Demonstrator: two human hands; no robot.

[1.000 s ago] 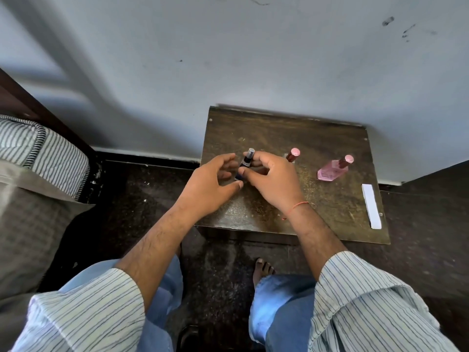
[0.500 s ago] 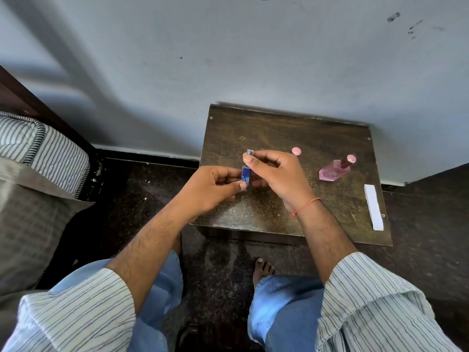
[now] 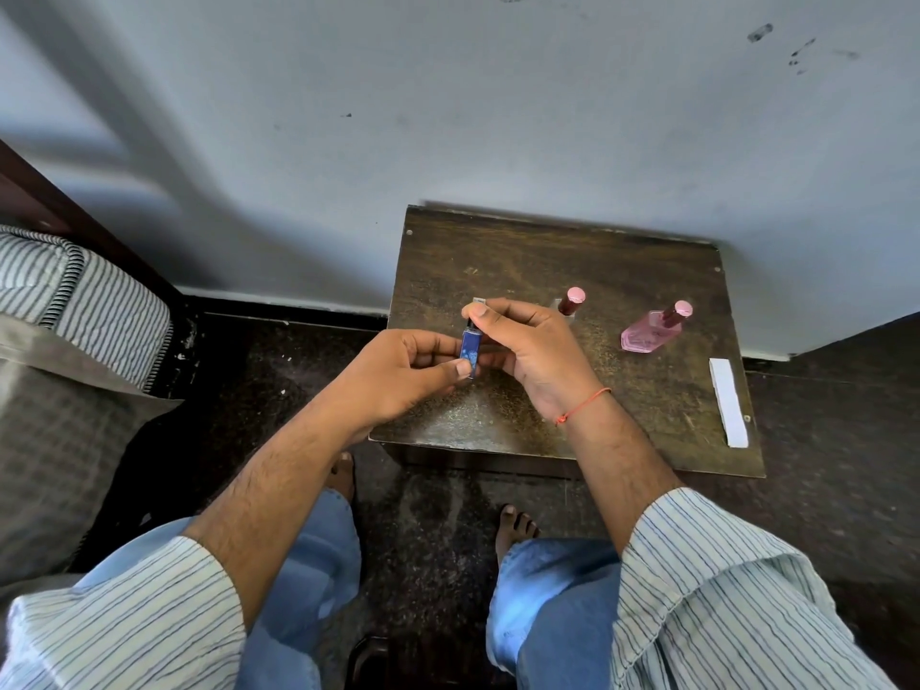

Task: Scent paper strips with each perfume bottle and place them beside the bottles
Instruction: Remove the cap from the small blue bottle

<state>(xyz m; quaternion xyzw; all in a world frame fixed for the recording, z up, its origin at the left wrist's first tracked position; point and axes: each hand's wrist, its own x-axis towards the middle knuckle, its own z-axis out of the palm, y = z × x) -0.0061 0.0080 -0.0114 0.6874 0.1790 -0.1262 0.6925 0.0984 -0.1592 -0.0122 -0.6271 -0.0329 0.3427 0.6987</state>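
Note:
Over the left part of the small brown table (image 3: 547, 251), a slim blue perfume bottle (image 3: 470, 353) is lifted between both hands. My left hand (image 3: 398, 373) pinches its lower body with thumb and fingers. My right hand (image 3: 532, 341) pinches its top, where a silver cap end shows above the thumb. A clear bottle with a pink cap (image 3: 572, 302) stands behind my right hand, mostly hidden. A pink bottle with a pink cap (image 3: 647, 332) stands further right. White paper strips (image 3: 728, 401) lie by the table's right edge.
The table stands against a pale wall (image 3: 448, 117). A bed with a striped mattress (image 3: 74, 301) and a checked cover is at the left. My bare feet (image 3: 515, 527) rest on the dark floor below the table's front edge.
The blue bottle has been raised off the table and drawn toward me. My right thumb and fingers have closed on its top while my left hand took its lower body.

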